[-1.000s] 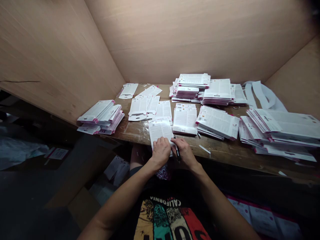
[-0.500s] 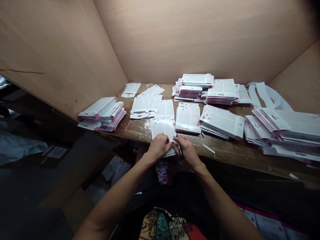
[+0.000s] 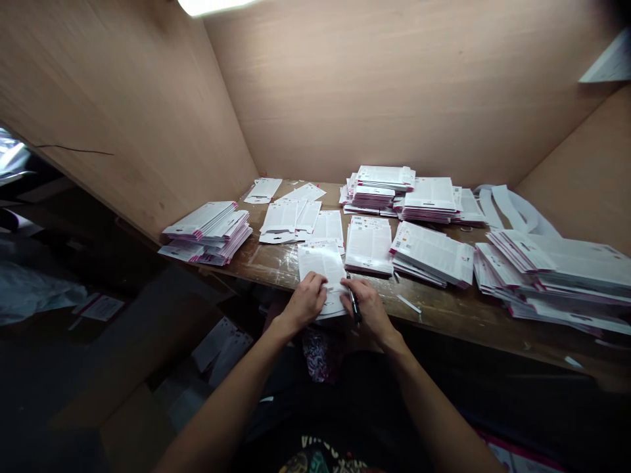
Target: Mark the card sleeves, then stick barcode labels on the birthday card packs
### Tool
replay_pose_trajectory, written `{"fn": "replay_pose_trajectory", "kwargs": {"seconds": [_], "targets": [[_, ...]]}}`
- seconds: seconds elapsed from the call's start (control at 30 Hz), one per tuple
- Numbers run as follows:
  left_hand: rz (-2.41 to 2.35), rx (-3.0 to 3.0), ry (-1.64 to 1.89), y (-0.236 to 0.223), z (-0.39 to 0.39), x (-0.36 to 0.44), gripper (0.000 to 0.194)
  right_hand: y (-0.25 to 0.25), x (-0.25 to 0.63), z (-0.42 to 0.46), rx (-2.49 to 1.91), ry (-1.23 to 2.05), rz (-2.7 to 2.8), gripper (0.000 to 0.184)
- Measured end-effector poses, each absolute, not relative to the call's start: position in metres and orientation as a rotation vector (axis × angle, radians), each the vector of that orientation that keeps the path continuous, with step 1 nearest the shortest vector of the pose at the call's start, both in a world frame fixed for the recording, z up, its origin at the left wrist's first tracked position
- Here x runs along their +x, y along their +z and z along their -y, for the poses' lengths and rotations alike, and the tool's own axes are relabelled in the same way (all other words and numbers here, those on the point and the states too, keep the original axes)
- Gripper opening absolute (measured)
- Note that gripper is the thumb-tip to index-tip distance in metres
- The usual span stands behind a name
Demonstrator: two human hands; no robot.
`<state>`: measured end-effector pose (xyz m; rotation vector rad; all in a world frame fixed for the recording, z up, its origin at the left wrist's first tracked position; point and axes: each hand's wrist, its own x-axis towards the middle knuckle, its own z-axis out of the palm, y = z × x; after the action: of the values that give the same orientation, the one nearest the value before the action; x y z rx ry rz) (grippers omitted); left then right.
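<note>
A flat white printed packet [image 3: 321, 260] lies at the table's front edge, its near end jutting over the edge. My left hand [image 3: 306, 299] is closed with curled fingers at the packet's lower left side. On the lower right, my right hand [image 3: 365, 303] holds a slim black pen-like tool [image 3: 354, 307], its tip pointing away from me; its exact kind is unclear. The right thumb and fingertips touch the packet's right side. Between the two hands the packet's near flap shows. Directly right of it sits a stack of similar packets [image 3: 369, 244].
More packet stacks stand at the left [image 3: 207, 230], back [image 3: 384, 176] and right [image 3: 566, 269]. Loose packets [image 3: 280, 217] lie behind the hands. A curled white strip [image 3: 507, 207] rests at the back right, and a paper scrap [image 3: 409, 303] near the front edge. Wooden panels [image 3: 374, 85] enclose the table.
My hands have moved apart, the left one shifting leftward, uncovering the packet's near flap. The tool stays in my right hand. The camera has tilted up slightly.
</note>
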<state>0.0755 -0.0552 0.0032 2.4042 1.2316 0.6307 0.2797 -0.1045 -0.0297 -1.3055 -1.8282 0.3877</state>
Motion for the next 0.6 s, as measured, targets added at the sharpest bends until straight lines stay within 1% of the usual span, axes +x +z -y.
{"fn": "replay_pose_trajectory", "kwargs": {"seconds": [0.07,0.1,0.17,0.27,0.3,0.37,0.4,0.47,0.53,0.6], "targets": [[-1.124,2.404,0.629,0.001,0.049,0.074,0.027,-0.028,0.279,0.105,-1.306,0.398,1.817,0.033],[-1.091,2.412,0.599,0.001,0.046,0.075,0.027,-0.028,0.279,0.105,-1.305,0.402,1.818,0.033],[-1.071,2.419,0.553,0.006,0.043,0.077,0.02,-0.027,0.28,0.106,-1.303,0.4,1.827,0.033],[-1.052,2.341,0.559,0.028,0.052,0.069,0.012,-0.026,0.279,0.106,-1.309,0.387,1.832,0.033],[-0.981,2.282,0.498,0.037,0.058,0.062,0.012,-0.026,0.279,0.106,-1.312,0.382,1.83,0.032],[-0.756,2.135,0.261,0.054,0.07,0.044,0.015,-0.025,0.279,0.106,-1.313,0.381,1.827,0.031],[-0.684,2.077,0.183,0.059,0.075,0.035,0.021,-0.025,0.278,0.106,-1.313,0.38,1.829,0.031],[-0.747,2.079,0.251,0.059,0.078,0.022,0.034,-0.024,0.278,0.105,-1.31,0.366,1.839,0.031],[-0.953,2.225,0.457,0.046,0.075,0.018,0.054,-0.022,0.279,0.107,-1.288,0.336,1.87,0.032],[-1.001,2.43,0.475,0.028,0.07,0.02,0.078,-0.02,0.283,0.111,-1.236,0.323,1.965,0.039]]}}
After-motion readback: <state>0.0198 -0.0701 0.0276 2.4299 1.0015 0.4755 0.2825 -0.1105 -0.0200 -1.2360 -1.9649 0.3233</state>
